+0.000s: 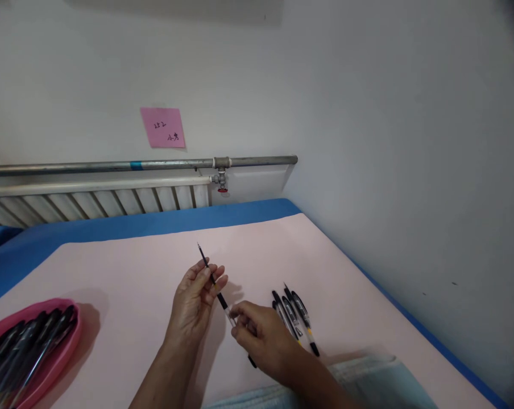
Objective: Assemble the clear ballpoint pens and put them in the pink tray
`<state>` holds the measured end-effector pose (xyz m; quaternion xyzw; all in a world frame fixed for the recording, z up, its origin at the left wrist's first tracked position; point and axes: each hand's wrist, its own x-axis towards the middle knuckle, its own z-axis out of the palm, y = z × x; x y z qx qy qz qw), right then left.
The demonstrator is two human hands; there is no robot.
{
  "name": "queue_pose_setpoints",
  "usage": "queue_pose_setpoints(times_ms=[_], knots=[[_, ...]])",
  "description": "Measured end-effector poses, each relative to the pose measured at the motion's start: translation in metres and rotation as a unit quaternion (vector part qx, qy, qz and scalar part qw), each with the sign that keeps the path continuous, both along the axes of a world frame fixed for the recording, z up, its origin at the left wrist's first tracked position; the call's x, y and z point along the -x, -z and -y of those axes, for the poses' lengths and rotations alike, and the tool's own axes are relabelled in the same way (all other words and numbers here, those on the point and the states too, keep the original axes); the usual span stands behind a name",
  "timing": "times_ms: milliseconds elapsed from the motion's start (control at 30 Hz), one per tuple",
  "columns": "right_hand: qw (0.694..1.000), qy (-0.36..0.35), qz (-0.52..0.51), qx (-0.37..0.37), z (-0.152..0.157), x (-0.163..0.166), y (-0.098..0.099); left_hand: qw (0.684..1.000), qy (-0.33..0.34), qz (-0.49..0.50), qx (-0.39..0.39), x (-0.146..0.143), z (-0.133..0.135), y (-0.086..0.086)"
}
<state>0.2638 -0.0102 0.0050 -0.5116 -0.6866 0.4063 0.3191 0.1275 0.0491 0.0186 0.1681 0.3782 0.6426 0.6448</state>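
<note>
A slim black pen refill point(203, 255) points up and away, its thin tip uppermost. My left hand point(196, 295) pinches it between thumb and forefinger, with the other fingers apart. Lower along the same line are a yellow band, a black section and a clear pen barrel point(229, 316). My right hand point(263, 335) closes its fingertips around the clear barrel. How far the refill sits inside the barrel I cannot tell. A black end point(252, 361) shows below the right hand; whether it belongs to the held pen is hidden. Several black gel pens point(290, 311) lie just right of that hand.
A pink basket point(78, 329) of black pens stands at the left. Pale pink sheeting point(124, 295) covers the blue surface point(163, 221). Behind are a radiator point(90, 201), a metal pipe point(171, 165) and a pink note point(163, 128). Light blue cloth point(376, 380) lies in front.
</note>
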Motion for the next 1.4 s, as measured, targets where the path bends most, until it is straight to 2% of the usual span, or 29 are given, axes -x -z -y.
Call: queue_pose_setpoints(times_ms=[100, 233, 333, 500, 600, 700, 800, 867, 967, 1133, 1267, 1400], knots=[[1.0, 0.029, -0.001, -0.007, -0.002, 0.0, 0.002, 0.999, 0.037, -0.023, -0.009, -0.006, 0.005, 0.003], [0.997, 0.067, -0.023, -0.033, -0.005, -0.003, 0.0, 0.988, 0.145, -0.048, -0.019, -0.011, 0.011, 0.005], [0.994, 0.086, -0.051, -0.046, -0.005, -0.004, -0.002, 0.98, 0.186, -0.067, -0.03, -0.009, 0.012, 0.005], [0.99, 0.103, -0.088, -0.042, -0.006, -0.002, 0.0, 0.951, 0.244, -0.181, -0.051, -0.008, 0.014, 0.009], [0.988, 0.125, -0.087, -0.038, -0.009, -0.01, 0.0, 0.953, 0.243, -0.175, -0.049, -0.01, 0.015, 0.01], [0.973, 0.206, -0.077, -0.071, -0.014, -0.03, -0.006, 0.968, 0.204, -0.144, -0.019, -0.009, 0.013, 0.007], [0.961, 0.262, 0.001, -0.089, -0.016, -0.052, -0.011, 0.972, 0.193, -0.136, 0.002, -0.004, 0.01, 0.004], [0.962, 0.24, 0.104, -0.082, -0.016, -0.06, -0.012, 0.97, 0.2, -0.141, -0.004, -0.001, 0.009, 0.004], [0.955, 0.17, 0.238, -0.046, -0.013, -0.061, -0.013, 0.966, 0.21, -0.148, -0.009, 0.001, 0.009, 0.004], [0.928, 0.131, 0.348, -0.003, -0.008, -0.058, -0.017, 0.964, 0.209, -0.166, 0.001, 0.001, 0.008, 0.005], [0.925, 0.103, 0.367, -0.005, -0.006, -0.058, -0.012, 0.963, 0.21, -0.169, 0.002, 0.002, 0.007, 0.008], [0.959, 0.062, 0.273, -0.034, -0.005, -0.057, -0.011, 0.963, 0.211, -0.165, -0.001, 0.004, 0.007, 0.01]])
